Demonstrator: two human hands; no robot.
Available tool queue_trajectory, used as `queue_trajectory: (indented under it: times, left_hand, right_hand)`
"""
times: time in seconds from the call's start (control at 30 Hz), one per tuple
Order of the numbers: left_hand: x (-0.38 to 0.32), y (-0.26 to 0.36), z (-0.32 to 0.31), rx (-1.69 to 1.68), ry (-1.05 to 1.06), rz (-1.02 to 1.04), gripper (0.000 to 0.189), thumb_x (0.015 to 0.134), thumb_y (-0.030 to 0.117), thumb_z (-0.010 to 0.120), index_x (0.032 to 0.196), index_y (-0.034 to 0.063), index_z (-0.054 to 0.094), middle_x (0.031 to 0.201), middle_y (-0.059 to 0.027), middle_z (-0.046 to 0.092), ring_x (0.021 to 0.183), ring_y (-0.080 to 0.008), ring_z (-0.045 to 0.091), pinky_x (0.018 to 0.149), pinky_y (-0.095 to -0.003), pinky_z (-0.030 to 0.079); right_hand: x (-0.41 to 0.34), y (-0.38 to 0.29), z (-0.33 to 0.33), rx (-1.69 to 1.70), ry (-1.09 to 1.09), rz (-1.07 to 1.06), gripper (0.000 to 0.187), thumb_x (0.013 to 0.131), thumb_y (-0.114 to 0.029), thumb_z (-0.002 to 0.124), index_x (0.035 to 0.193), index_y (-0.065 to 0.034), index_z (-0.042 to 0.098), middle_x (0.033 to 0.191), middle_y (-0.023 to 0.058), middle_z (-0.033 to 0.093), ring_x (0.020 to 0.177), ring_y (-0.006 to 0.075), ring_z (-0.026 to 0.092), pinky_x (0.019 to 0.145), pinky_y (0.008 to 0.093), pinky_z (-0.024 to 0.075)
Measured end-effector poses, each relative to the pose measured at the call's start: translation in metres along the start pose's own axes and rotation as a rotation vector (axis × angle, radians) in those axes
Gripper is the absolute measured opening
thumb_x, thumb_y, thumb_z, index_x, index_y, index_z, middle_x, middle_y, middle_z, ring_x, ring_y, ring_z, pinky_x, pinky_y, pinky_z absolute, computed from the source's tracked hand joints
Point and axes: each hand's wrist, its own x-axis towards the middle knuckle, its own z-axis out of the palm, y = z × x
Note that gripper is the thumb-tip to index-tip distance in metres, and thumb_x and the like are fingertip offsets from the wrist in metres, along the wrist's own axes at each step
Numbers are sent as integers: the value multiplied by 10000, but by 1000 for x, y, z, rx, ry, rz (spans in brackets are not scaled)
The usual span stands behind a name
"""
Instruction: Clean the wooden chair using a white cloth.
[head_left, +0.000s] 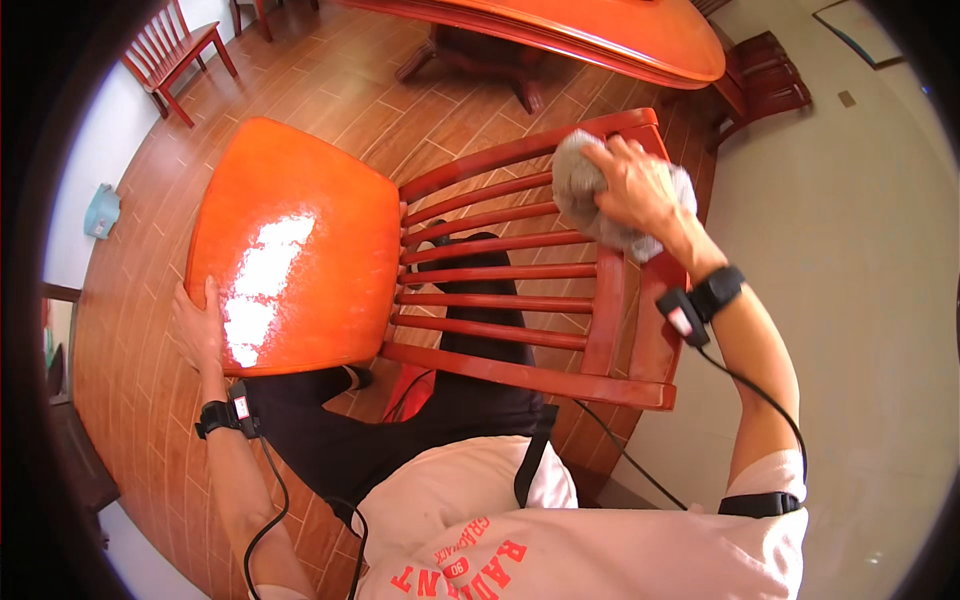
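Note:
A reddish wooden chair lies tilted across my lap area, its glossy orange seat (322, 225) at left and its slatted backrest (499, 304) at right. My left hand (199, 322) grips the seat's lower left edge, thumb on top and the other fingers partly hidden. At the far end of the backrest, my right hand (637, 184) presses a grey cloth (581, 184) onto the top rail (660, 300), fingers bent over the fabric. Both wrists wear black straps with small cabled devices. Sunlight glares on the seat.
An orange-red wooden table (600, 34) stands beyond the chair, with a carved base beneath. More wooden chairs stand at upper left (176, 56) and upper right (765, 82). A light blue bin (102, 211) is by the left wall. Black cables hang near both arms.

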Motion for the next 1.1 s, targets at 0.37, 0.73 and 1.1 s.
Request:
queue_trajectory:
  times: [0.37, 0.73, 1.1]
  left_hand:
    - [4, -6, 8, -4, -6, 34, 692, 918, 599, 451, 1353, 61, 444, 1281, -180, 548, 1092, -385, 585, 873, -496, 477]
    - [7, -10, 9, -25, -3, 17, 750, 915, 612, 434, 1393, 34, 427, 1344, -211, 512, 1177, -390, 544, 940, -491, 458]
    - [10, -7, 13, 31, -29, 29, 757, 912, 649, 396, 1420, 89, 403, 1360, -185, 519, 1206, -396, 522, 958, -485, 444]
  right_hand:
    - [-103, -98, -83, 339, -624, -204, 538, 668, -227, 667, 1196, -144, 603, 986, 196, 643, 935, 377, 647, 783, 461, 528]
    - [-111, 10, -166, 591, -325, 608, 633, 642, -92, 610, 1274, -65, 575, 1045, 144, 667, 1001, 232, 631, 904, 341, 480]
    - [-118, -52, -83, 84, -281, 63, 552, 603, -125, 699, 1149, -111, 616, 1038, 178, 634, 982, 331, 613, 799, 429, 514]
